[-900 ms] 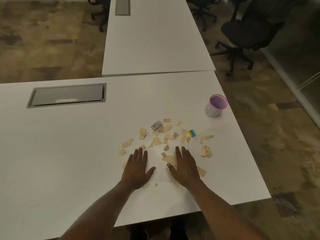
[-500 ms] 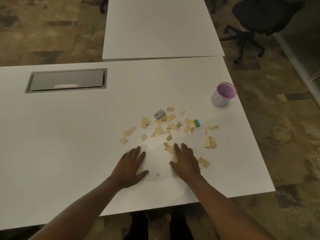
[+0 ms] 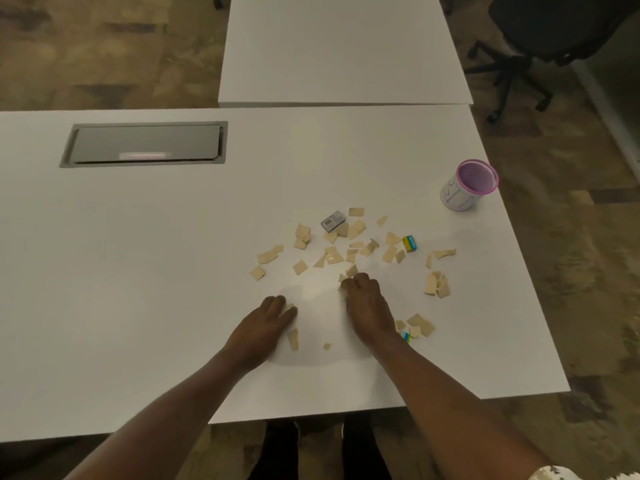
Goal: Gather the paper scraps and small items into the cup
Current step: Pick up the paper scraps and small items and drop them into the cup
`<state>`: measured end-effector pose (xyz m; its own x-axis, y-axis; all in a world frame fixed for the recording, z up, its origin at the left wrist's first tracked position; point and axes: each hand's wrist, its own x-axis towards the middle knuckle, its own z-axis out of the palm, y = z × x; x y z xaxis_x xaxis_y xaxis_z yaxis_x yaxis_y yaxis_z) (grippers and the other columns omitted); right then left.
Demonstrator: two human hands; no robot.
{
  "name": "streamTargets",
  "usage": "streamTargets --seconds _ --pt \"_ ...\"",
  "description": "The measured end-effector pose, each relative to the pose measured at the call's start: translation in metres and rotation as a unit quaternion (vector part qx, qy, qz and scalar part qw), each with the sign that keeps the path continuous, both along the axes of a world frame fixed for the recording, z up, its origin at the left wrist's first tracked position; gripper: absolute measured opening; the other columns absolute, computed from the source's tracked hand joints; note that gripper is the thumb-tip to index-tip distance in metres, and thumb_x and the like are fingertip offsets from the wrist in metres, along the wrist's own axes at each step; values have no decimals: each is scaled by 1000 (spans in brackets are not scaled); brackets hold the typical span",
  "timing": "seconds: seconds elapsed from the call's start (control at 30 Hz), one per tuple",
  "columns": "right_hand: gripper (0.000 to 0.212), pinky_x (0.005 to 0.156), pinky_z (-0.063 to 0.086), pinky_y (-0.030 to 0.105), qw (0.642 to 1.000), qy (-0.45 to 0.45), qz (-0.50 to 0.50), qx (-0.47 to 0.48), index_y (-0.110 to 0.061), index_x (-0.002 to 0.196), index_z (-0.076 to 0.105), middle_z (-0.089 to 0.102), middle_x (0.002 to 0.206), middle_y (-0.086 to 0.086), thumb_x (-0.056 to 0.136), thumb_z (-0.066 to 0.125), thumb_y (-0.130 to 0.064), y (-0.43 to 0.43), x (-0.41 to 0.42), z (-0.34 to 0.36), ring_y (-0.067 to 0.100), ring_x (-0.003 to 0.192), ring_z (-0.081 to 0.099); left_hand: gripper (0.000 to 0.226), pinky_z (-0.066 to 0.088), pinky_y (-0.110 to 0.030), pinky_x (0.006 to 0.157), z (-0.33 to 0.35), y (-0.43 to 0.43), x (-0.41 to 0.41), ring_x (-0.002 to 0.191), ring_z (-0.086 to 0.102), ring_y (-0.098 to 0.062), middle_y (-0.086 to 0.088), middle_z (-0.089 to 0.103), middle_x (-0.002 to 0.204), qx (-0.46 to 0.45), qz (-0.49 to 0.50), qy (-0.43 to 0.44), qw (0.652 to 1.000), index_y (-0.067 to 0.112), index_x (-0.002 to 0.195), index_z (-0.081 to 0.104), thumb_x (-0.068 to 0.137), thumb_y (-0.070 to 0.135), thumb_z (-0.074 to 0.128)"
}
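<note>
Tan paper scraps (image 3: 333,255) lie scattered over the white table (image 3: 138,271). Among them are a small grey box (image 3: 333,221) and a yellow-blue eraser (image 3: 409,243); another small blue-yellow item (image 3: 405,336) peeks out beside my right wrist. The white cup with a pink rim (image 3: 456,198) stands upright near the table's right edge, well beyond the pile. My right hand (image 3: 369,306) rests knuckles-up, fingers curled onto scraps at the pile's near side. My left hand (image 3: 266,323) is curled too, with a scrap pinched between thumb and fingers. Two loose scraps (image 3: 293,338) lie between my hands.
A grey cable hatch (image 3: 145,143) is set into the table at the far left. A second white table (image 3: 343,46) butts against the far edge. A black office chair (image 3: 540,32) stands on the floor at the top right. The table's right edge runs just past the cup.
Both hands went from flat with spread fingers to curled, closing on scraps. The view tilted down and moved closer, so everything sits lower in the frame.
</note>
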<state>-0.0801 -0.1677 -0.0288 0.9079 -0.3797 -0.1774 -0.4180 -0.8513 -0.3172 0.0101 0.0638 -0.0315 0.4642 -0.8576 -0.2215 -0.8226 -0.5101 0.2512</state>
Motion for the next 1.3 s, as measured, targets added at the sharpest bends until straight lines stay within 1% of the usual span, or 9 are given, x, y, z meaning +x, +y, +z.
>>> streamTargets --seconds 0.37,0.53,0.63,0.77,0.87,0.97,1.03,1.17,1.3 --pt "23 77 49 24 949 -111 -208 207 -13 100 69 67 95 -1 93 50 -4 -18 25 12 15 88 61 32 38 -30 53 -1 -29 14 78 54 -27 -10 55 90 -71 5 -51 996 4 107 62 79 13 73" --pt "20 67 56 25 810 -154 -391 409 -18 95 72 74 87 5 93 55 -8 -24 37 16 16 73 67 5 36 -32 49 -1 -38 20 68 51 -27 -9 53 79 -101 -5 -75 992 6 87 62 83 9 63" --pt "15 66 55 29 701 -152 -457 526 -14 100 72 73 93 13 93 61 -8 -31 40 17 20 70 64 20 35 -32 47 1 -45 25 62 50 -28 -9 51 72 -120 -6 -80 990 7 73 57 88 12 44" --pt "13 65 56 29 632 -146 -505 570 -10 106 67 66 82 7 95 61 -15 -36 45 22 18 63 62 13 35 -34 49 -1 -56 30 66 51 -31 -11 52 74 -97 49 -29 994 7 72 54 77 1 65" --pt "10 58 54 27 669 -130 -492 542 -9 101 64 63 80 8 95 57 -14 -38 46 24 19 63 60 6 41 -35 59 1 -65 34 74 52 -25 -6 55 80 -121 195 84 970 10 80 56 86 9 53" --pt "18 71 51 30 880 -69 -334 330 -16 106 61 65 100 4 92 64 -26 -37 46 15 20 82 61 12 43 -24 58 12 -69 37 67 57 -13 4 61 74 -185 379 243 874 15 86 65 87 12 53" --pt "38 78 50 31 960 -22 -201 194 -22 114 57 58 110 2 85 71 -41 -34 46 7 20 92 60 18 42 -19 50 20 -69 37 58 59 -10 4 67 71 -221 456 350 788 17 90 68 88 11 52" --pt "60 81 52 39 997 36 -49 45 -27 126 50 47 124 4 78 72 -55 -23 47 -4 25 111 50 18 46 -27 47 19 -62 32 54 55 -21 -17 61 70 -272 518 504 636 3 96 68 91 2 50" --pt "48 77 51 39 1000 8 -2 -25 -20 123 55 51 123 4 86 62 -51 -18 40 -5 28 110 50 15 43 -31 49 20 -57 27 53 52 -23 -14 56 70 -300 549 587 514 3 80 61 87 -1 48"
